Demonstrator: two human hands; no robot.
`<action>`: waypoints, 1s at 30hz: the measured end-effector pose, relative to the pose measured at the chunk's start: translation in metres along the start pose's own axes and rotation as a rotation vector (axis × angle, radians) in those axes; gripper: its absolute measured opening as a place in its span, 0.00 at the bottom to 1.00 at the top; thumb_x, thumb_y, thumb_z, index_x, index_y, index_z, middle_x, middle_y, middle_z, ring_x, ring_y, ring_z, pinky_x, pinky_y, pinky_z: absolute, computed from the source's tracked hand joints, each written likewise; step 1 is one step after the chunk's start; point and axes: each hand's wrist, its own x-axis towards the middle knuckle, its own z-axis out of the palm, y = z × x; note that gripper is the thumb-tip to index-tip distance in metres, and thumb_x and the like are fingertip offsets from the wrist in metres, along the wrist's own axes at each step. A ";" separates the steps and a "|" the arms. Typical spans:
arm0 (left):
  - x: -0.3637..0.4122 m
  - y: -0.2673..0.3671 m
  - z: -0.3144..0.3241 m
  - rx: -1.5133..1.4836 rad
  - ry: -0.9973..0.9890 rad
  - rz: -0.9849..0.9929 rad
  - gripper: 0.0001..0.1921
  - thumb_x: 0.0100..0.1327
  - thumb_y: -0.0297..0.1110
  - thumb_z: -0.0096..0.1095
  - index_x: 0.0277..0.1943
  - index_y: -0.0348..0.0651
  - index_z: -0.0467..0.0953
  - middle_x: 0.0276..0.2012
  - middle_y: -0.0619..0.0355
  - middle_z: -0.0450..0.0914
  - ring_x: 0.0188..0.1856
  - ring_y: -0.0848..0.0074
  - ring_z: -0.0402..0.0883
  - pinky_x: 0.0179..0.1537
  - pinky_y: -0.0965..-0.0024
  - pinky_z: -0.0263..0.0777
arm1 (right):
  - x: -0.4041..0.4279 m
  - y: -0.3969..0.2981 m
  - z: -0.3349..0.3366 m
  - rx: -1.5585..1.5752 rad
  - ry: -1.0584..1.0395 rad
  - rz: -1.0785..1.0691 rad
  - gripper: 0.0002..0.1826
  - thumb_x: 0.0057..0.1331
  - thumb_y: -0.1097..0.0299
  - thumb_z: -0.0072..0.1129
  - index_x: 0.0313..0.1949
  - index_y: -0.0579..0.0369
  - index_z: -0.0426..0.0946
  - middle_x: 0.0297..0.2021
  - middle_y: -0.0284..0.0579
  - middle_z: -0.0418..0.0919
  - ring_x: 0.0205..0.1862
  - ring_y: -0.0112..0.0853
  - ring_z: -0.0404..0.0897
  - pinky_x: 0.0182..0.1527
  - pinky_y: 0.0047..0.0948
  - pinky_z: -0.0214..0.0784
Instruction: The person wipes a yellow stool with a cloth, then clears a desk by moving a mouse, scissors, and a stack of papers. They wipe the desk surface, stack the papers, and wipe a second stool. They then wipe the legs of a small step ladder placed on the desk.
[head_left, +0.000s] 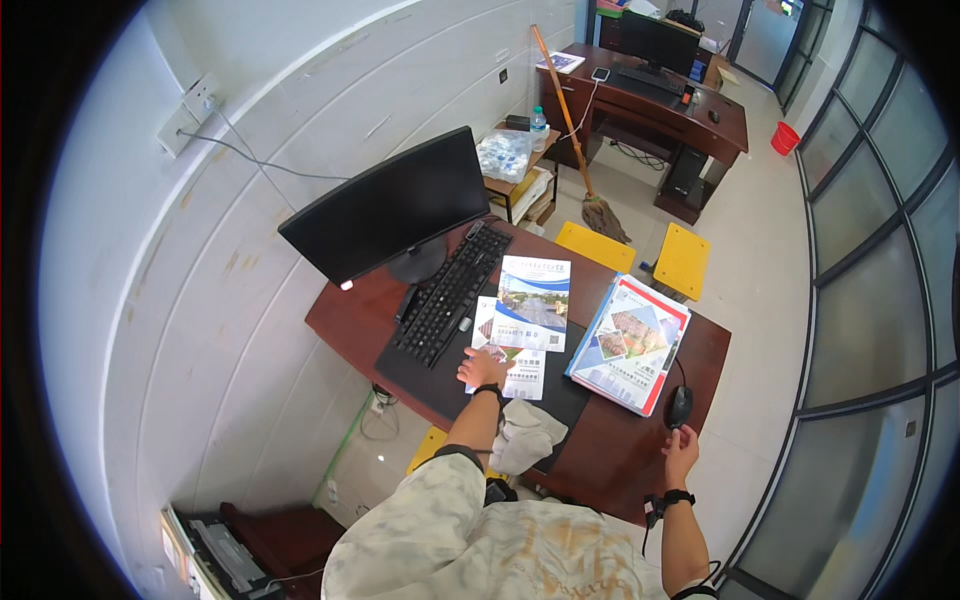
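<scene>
My left hand rests over the lower printed brochures, fingers apart, with a black band on its wrist. Another brochure, showing a road photo, overlaps them from above. At the desk's right side, the fingertips of my right hand meet the near end of a black computer mouse; whether they grip it is unclear. Between my hands lies a stack of papers or folders with an illustrated cover. A crumpled pale cloth sits just right of my left wrist.
A black monitor and a keyboard stand on the wooden desk. Yellow stools are beyond the desk. A broom leans by a second desk. Glass partitions line the right; a red bucket stands farther back.
</scene>
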 end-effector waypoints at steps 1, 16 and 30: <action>0.002 0.000 -0.001 0.014 0.017 -0.051 0.63 0.30 0.69 0.88 0.64 0.36 0.63 0.57 0.45 0.72 0.63 0.52 0.70 0.63 0.48 0.61 | -0.001 0.002 -0.002 -0.005 -0.001 0.005 0.15 0.76 0.69 0.60 0.58 0.61 0.77 0.42 0.43 0.83 0.36 0.27 0.85 0.30 0.26 0.82; -0.001 -0.030 -0.028 -0.460 0.295 0.234 0.14 0.61 0.41 0.76 0.42 0.43 0.80 0.49 0.48 0.78 0.52 0.50 0.79 0.52 0.54 0.76 | 0.003 0.014 -0.024 -0.002 -0.074 0.028 0.14 0.78 0.63 0.57 0.54 0.60 0.78 0.40 0.43 0.84 0.32 0.27 0.84 0.29 0.26 0.80; -0.093 0.014 -0.153 -1.001 0.340 0.794 0.11 0.64 0.34 0.78 0.36 0.37 0.82 0.32 0.53 0.89 0.31 0.72 0.88 0.34 0.68 0.78 | 0.004 -0.065 0.078 0.113 -0.605 -0.086 0.21 0.78 0.59 0.59 0.61 0.61 0.77 0.51 0.47 0.84 0.44 0.31 0.86 0.35 0.26 0.82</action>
